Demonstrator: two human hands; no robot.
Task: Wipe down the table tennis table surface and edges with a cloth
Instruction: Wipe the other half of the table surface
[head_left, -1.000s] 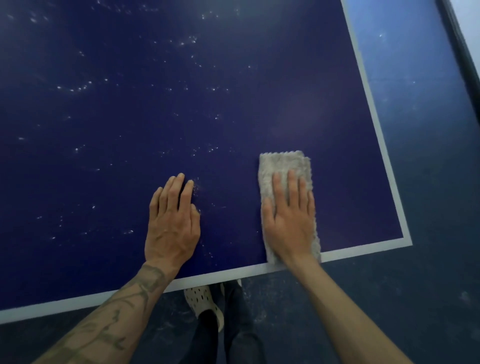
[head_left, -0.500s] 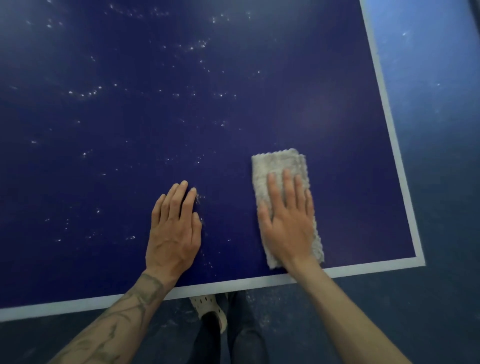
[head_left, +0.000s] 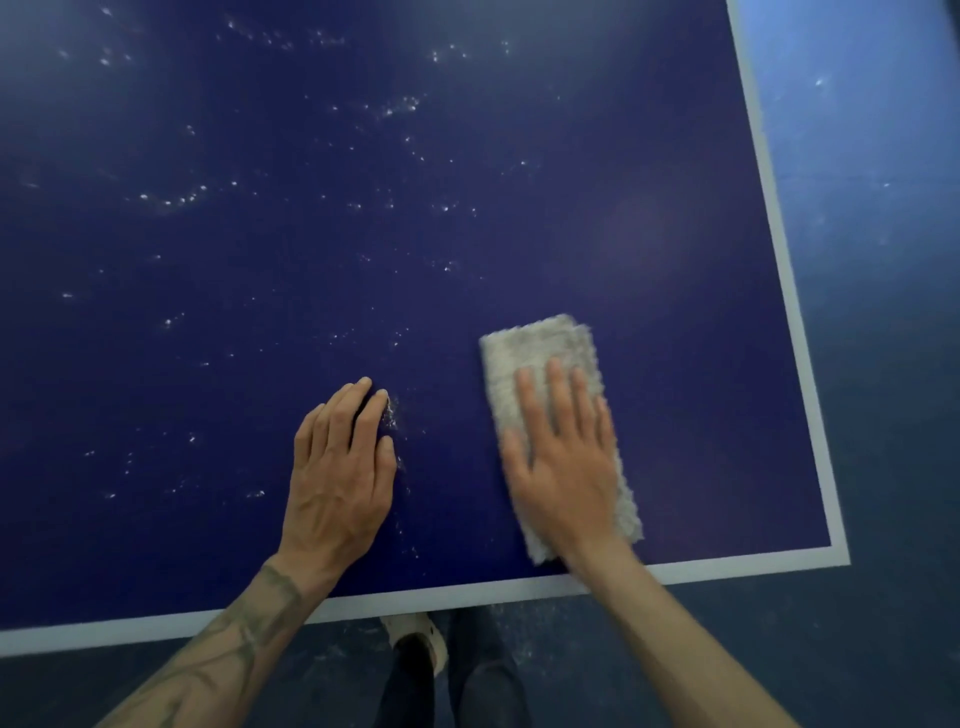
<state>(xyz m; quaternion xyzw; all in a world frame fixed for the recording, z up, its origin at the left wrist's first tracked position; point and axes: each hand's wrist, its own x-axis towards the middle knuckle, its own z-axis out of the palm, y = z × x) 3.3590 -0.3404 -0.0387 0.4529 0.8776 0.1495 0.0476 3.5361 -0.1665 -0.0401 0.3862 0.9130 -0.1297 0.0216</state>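
View: head, looking down.
Desk (head_left: 467, 234): a dark blue surface is shown, edged by a white border line (head_left: 467, 590); pale specks (head_left: 171, 200) are scattered well inside the border line.
Cloth (head_left: 540, 348): a folded grey cloth is laid flat on the desk, its near end just inside the border line, near the line's right corner.
Right hand (head_left: 566, 467): pressed flat on the cloth with fingers straight, nothing gripped; slightly blurred.
Left hand (head_left: 337, 483): laid flat on bare desk inside the border line, fingers straight, nothing held.
Floor (head_left: 883, 467): seen outside the border line, with a pale shoe (head_left: 415, 631) just beyond it.

bare table (head_left: 467, 208) ahead; left hand (head_left: 337, 483) beside
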